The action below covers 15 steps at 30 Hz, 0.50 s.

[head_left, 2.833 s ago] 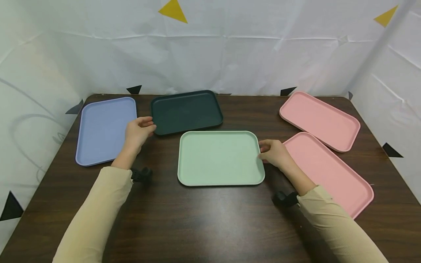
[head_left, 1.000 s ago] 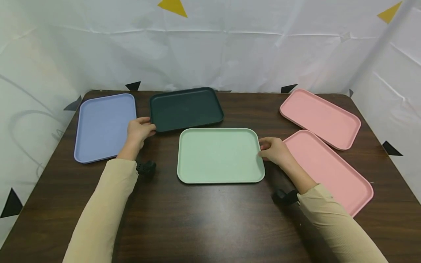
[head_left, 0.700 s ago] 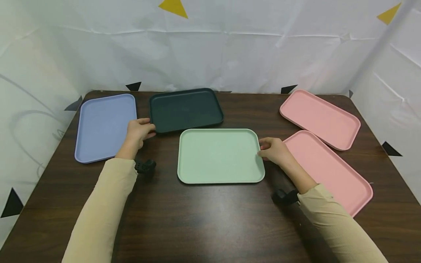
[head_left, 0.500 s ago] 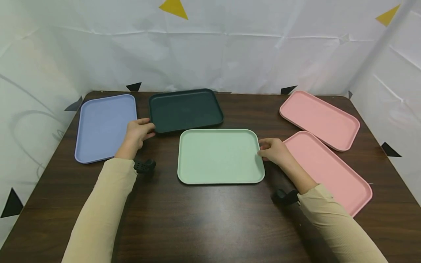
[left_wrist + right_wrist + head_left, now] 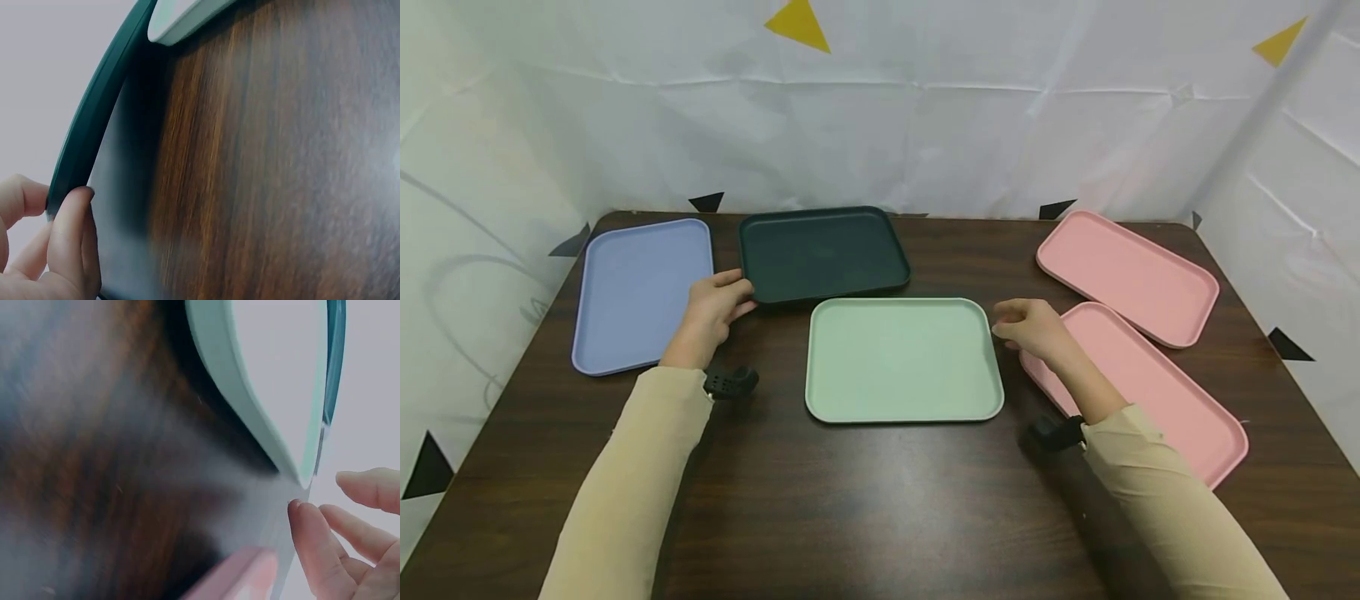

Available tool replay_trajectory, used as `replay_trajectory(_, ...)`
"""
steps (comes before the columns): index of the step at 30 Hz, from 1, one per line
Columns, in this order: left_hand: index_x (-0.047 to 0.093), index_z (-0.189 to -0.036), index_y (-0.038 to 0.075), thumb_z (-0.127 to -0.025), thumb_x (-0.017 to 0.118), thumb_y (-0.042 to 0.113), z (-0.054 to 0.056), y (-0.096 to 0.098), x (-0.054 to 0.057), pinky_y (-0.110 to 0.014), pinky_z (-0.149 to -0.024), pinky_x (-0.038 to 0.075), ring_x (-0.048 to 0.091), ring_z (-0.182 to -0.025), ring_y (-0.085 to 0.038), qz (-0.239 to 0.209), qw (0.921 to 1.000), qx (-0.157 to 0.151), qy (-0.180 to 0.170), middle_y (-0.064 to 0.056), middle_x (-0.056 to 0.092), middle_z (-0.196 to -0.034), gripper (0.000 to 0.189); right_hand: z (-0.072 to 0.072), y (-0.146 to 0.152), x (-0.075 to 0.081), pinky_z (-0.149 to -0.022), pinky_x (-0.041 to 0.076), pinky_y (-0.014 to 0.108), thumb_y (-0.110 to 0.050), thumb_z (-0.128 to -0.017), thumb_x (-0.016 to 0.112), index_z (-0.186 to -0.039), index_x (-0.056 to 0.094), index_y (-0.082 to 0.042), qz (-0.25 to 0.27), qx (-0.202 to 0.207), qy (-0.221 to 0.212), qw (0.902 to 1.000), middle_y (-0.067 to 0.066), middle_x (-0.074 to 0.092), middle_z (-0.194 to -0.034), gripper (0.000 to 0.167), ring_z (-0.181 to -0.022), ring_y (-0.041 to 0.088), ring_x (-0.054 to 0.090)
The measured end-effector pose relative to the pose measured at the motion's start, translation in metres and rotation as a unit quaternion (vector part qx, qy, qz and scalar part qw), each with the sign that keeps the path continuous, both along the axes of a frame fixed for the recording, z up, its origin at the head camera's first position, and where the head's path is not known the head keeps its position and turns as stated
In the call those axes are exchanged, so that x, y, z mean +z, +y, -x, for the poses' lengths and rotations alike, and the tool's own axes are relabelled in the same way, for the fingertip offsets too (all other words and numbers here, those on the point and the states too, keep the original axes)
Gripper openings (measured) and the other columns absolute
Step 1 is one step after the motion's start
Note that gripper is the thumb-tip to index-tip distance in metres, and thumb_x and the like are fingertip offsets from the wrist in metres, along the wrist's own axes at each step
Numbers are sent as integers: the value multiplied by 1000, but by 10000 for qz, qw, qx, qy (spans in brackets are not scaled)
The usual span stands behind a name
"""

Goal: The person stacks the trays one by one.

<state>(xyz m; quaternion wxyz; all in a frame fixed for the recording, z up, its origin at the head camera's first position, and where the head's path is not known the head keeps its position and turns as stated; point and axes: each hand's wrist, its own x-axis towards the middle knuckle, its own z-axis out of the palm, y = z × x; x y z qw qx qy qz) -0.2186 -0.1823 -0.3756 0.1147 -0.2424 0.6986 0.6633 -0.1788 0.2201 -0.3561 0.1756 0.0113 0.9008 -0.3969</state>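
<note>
A dark green tray (image 5: 823, 254) lies at the back of the table. My left hand (image 5: 711, 308) pinches its left front corner; in the left wrist view the thumb and a finger sit on either side of the tray's edge. The mint green tray (image 5: 904, 360) lies flat in the middle, just in front of the dark one. My right hand (image 5: 1033, 329) hovers beside its right edge, fingers bent loosely and nothing between them. In the right wrist view a gap shows between the fingertips (image 5: 297, 515) and the mint tray's corner (image 5: 303, 475).
A blue tray (image 5: 643, 296) lies at the left, partly behind my left hand. Two pink trays lie at the right: one at the back (image 5: 1127, 277), the other in front (image 5: 1150, 392), under my right forearm. White sheeting (image 5: 880, 142) borders the table (image 5: 880, 517) behind and at both sides.
My right hand has let go of the mint tray's right edge and moved slightly up and away from it. The dark green tray has turned slightly, its left end shifting a little left with my left hand.
</note>
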Motion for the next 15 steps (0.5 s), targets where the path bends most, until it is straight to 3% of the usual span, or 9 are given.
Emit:
replay_trajectory(3, 34, -148, 9, -92, 49, 5, -1, 2, 1, -5, -67, 53, 61, -85, 0, -43, 9999, 145, 46, -10, 35, -153, 59, 7, 4, 0, -84, 60, 35, -7, -93, 53, -135, 45, 10, 59, -78, 84, 9999, 32, 57, -121, 46, -97, 27, 64)
replay_trajectory(6, 35, -148, 9, -91, 49, 4, -2, 3, 2, -5, -64, 53, 59, -68, 6, -106, 9997, 210, 90, -11, 36, -152, 59, 14, 8, 1, -83, 60, 30, -7, -94, 53, -137, 46, 7, 161, -144, 116, 9997, 30, 58, -120, 46, -92, 20, 64)
replay_trajectory(15, 37, -147, 11, -90, 51, 3, -1, 4, 1, -6, -59, 52, 59, -61, 5, -250, 9988, 412, 65, -10, 38, -151, 59, 31, 12, 2, -82, 58, 20, -12, -98, 51, -143, 39, 2, 804, -358, 13, 9961, 28, 52, -131, 49, -96, 13, 62)
